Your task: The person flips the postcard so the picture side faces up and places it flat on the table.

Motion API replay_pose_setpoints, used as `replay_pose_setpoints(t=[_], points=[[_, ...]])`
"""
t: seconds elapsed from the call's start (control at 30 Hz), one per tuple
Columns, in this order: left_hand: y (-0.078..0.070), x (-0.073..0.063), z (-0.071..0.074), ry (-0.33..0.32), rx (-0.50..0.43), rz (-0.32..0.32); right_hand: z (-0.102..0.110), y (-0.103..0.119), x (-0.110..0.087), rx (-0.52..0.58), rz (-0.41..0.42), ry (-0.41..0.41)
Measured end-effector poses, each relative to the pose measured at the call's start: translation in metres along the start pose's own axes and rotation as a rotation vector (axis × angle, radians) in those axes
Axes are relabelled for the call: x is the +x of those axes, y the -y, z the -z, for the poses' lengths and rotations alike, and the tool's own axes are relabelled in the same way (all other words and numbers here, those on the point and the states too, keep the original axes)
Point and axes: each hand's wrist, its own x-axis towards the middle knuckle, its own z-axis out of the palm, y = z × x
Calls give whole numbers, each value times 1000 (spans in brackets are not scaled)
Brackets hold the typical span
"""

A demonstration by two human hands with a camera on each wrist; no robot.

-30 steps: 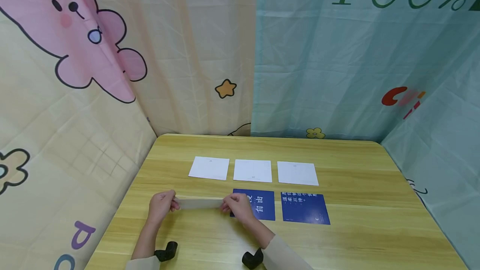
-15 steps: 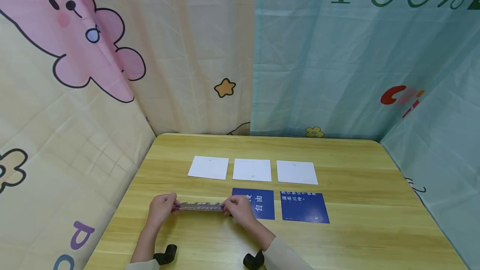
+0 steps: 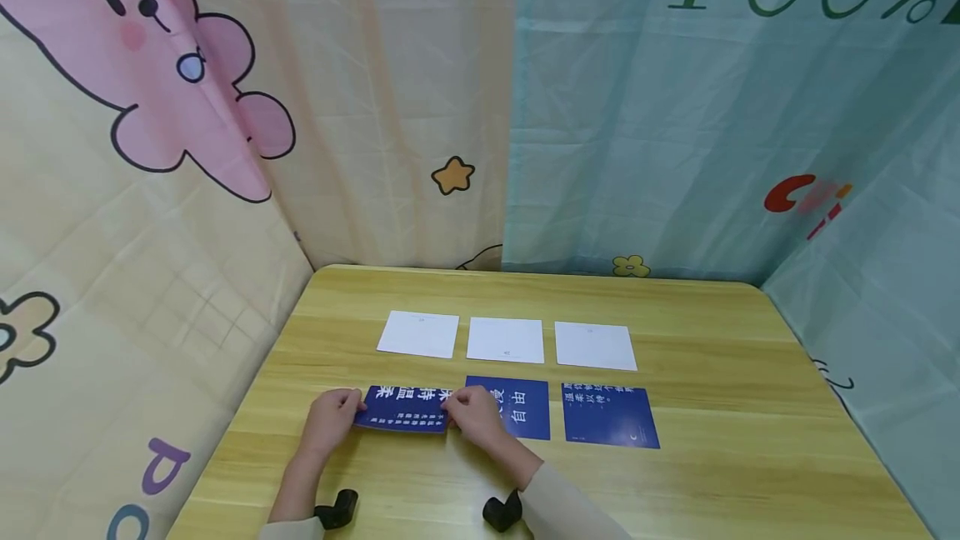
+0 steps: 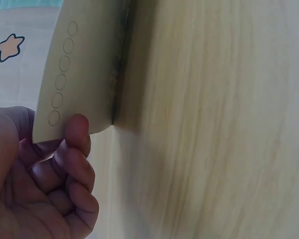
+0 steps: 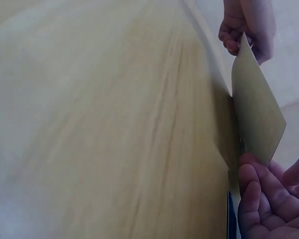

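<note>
Between both hands is a blue postcard (image 3: pixel 405 413) with white lettering, its printed face showing in the head view. My left hand (image 3: pixel 330 425) pinches its left end, and my right hand (image 3: pixel 480 419) pinches its right end. Seen from the left wrist, the postcard's pale back (image 4: pixel 87 69) carries a column of small circles. The right wrist view shows the card tilted, its lower edge close to the wooden table (image 5: pixel 139 129). Just right of it lies a second blue postcard (image 3: pixel 531 411), partly hidden by my right hand.
Farther right lies another blue postcard (image 3: pixel 611 419). Behind them runs a row of white cards: a left one (image 3: pixel 417 335), a middle one (image 3: pixel 505 342) and a right one (image 3: pixel 596 347). Printed curtains (image 3: pixel 405 107) enclose the table's back and sides.
The held postcard has tipped from its pale back, through nearly edge-on, to its blue lettered face in the head view. Both hands stay at its ends; the cards on the table have not moved.
</note>
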Motion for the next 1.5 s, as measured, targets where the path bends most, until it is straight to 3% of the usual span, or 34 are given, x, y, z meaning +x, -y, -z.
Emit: replay_pose_setpoints(t=[0.2,0.4,1.13,1.5], points=[[-7,4,-4,-5,31,-11,2,5,10,-47,16,-8],[-9,7,-5,-19,54,-1,2,10,16,-95,13,34],[0,10,-9,55,83,82,-4,16,18,-181,-5,84],[0,11,-1,90,181,60,-5,21,18,-199,-30,109]])
